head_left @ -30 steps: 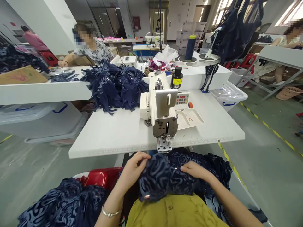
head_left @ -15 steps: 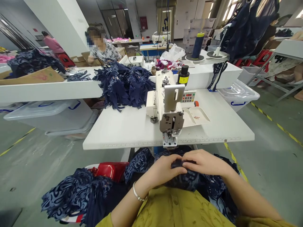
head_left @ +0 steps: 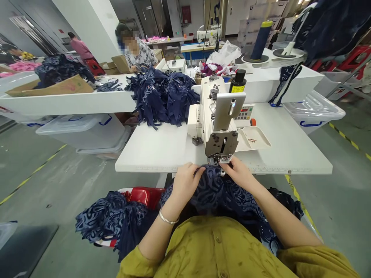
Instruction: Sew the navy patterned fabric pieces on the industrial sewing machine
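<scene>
A navy patterned fabric piece (head_left: 209, 185) hangs from the front edge of the sewing machine (head_left: 213, 112), its upper edge at the presser foot. My left hand (head_left: 187, 181) pinches that edge between thumb and fingers, left of the foot. Just right of the needle area, my right hand (head_left: 236, 170) grips the fabric, with its fingertips partly hidden by the machine head. More of the same dark cloth spreads over my lap.
Navy fabric strips (head_left: 165, 96) are heaped on the white table (head_left: 156, 150) left of the machine. A small divided tray (head_left: 257, 138) with tiny reddish pieces lies right. Patterned cloth (head_left: 113, 216) covers a red stool (head_left: 146, 196). A thread cone (head_left: 261, 40) stands behind; another person sits beyond.
Both hands have moved forward and up from my lap to the machine's presser foot, bringing the fabric edge along. They have moved apart, one on each side. The view has shifted slightly.
</scene>
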A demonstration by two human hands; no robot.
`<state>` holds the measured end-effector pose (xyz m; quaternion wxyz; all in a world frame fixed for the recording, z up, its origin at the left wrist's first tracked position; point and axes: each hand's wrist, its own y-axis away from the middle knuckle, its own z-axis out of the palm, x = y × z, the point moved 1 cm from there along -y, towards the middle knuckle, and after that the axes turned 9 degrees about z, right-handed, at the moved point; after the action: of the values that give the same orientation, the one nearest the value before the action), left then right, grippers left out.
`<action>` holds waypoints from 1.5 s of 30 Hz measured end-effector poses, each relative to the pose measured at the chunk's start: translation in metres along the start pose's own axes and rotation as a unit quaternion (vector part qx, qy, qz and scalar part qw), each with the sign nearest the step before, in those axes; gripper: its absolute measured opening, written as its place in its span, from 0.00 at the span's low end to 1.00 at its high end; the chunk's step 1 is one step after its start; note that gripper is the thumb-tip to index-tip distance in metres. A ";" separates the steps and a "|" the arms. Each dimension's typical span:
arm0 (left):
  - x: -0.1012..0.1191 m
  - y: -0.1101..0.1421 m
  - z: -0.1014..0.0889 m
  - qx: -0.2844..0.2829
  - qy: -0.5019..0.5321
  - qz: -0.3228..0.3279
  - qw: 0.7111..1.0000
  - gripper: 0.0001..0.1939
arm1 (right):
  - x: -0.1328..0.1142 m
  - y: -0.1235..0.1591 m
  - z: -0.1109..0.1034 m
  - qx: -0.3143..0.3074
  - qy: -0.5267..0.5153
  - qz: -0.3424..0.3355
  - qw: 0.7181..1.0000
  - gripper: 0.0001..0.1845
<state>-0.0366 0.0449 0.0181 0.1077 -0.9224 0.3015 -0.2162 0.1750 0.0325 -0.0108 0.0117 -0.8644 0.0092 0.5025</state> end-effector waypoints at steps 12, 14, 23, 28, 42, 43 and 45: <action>0.027 0.026 0.042 0.044 -0.175 0.231 0.956 0.21 | -0.008 -0.031 -0.006 -0.001 -0.065 -0.042 0.997 0.15; 0.029 0.026 0.045 0.055 -0.186 0.216 0.957 0.21 | -0.009 -0.035 -0.004 0.007 -0.065 -0.042 0.997 0.17; 0.037 0.023 0.048 0.070 -0.193 0.190 0.960 0.21 | -0.016 -0.041 0.002 0.053 -0.076 -0.056 0.994 0.19; 0.038 0.023 0.045 0.077 -0.188 0.187 0.961 0.21 | -0.004 -0.043 0.002 0.051 -0.053 -0.074 0.995 0.20; 0.027 0.023 0.047 0.046 -0.021 0.194 0.980 0.20 | 0.022 0.042 0.011 -0.117 -0.010 0.068 0.991 0.19; 0.023 0.028 0.049 0.034 0.016 0.190 0.981 0.22 | 0.029 0.048 0.014 -0.147 -0.041 0.080 0.985 0.20; 0.012 0.045 0.056 0.012 0.091 0.177 0.980 0.37 | 0.045 0.059 0.021 -0.175 -0.125 0.106 0.971 0.21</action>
<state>-0.0249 0.0061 -0.0427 0.1273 -0.8294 0.4662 -0.2804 0.1777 -0.0263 -0.0612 -0.1915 -0.7778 0.0112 0.5985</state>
